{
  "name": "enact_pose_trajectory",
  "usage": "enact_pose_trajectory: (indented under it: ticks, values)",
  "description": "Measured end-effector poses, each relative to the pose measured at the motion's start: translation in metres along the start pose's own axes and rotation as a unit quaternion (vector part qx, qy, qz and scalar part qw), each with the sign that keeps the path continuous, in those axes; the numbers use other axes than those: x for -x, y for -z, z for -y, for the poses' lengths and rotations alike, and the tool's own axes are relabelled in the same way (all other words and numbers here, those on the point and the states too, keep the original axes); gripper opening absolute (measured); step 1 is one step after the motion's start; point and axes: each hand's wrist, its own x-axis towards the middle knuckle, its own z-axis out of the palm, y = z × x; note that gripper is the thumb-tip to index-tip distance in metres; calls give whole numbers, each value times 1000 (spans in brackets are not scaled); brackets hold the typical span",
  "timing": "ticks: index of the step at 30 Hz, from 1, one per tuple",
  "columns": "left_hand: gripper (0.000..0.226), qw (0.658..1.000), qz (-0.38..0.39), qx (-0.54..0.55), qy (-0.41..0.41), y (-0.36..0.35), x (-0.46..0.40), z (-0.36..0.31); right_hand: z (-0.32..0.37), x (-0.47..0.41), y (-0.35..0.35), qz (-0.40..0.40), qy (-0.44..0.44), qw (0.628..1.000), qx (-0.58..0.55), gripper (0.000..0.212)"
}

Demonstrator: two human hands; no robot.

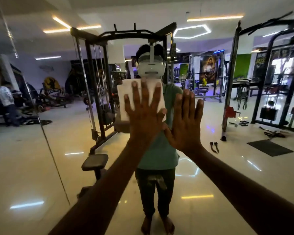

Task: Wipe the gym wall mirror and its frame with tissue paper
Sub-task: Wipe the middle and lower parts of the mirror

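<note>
We should keep the tissue paper (126, 92) flat against the mirror (41, 158) and sweep it in overlapping passes with even pressure, working out toward the frame. It lies under our left hand (143, 109), fingers spread straight on it. Our right hand (185, 122), just beside, rests open-palmed on bare glass, holding nothing.

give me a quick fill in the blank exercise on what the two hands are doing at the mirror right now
1. The tissue paper is pressed flat on the mirror by the ____ hand.
2. The right hand touches the glass with ____ under it.
3. On both hands the fingers are ____, not curled.
4. The tissue paper is ____ in colour.

Missing words: left; nothing; straight; white
</note>
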Motion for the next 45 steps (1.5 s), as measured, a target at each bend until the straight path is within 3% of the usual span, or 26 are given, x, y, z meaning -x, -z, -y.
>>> enact_pose_trajectory:
  ticks: [2,4,9,13,14,16,19,21,24,28,32,36,41,45]
  values:
    - [77,997,8,-14,-71,2,-8,13,-2,-1,0,4,-1,1000,0,100]
    - [75,996,-1,-25,-80,5,-5,51,-2,0,0,4,0,1000,3,99]
    - [73,998,-11,-25,62,15,22,146,3,0,5,2,-5,1000,0,97]
    - [74,975,-29,3,222,14,12,118,17,-4,6,1,-21,1000,8,97]
    - [74,978,-29,7,208,11,13,99,20,-5,4,2,-26,1000,11,97]
    - [75,996,10,6,87,1,24,67,22,-6,1,2,-33,999,19,99]
    - [75,998,33,-9,-60,0,31,84,18,-4,0,1,-24,1000,18,99]
    - [75,999,15,-23,-36,4,34,124,17,-3,-1,-2,-21,1000,16,99]
    - [74,998,-12,-17,66,8,40,186,20,-5,-3,-8,-29,999,12,98]
    - [77,981,-23,14,190,12,25,161,26,-5,-6,-16,-47,999,3,99]
    - [82,997,21,9,76,3,19,78,26,-3,-7,-14,-42,999,11,101]
    - [79,998,23,-16,-48,6,20,95,21,-3,-6,-8,-42,999,23,101]
    - [79,999,0,-32,40,11,37,157,23,-4,-3,-18,-41,999,1,99]
    - [93,989,-5,-16,147,10,30,139,28,-4,-3,-20,-56,998,4,103]
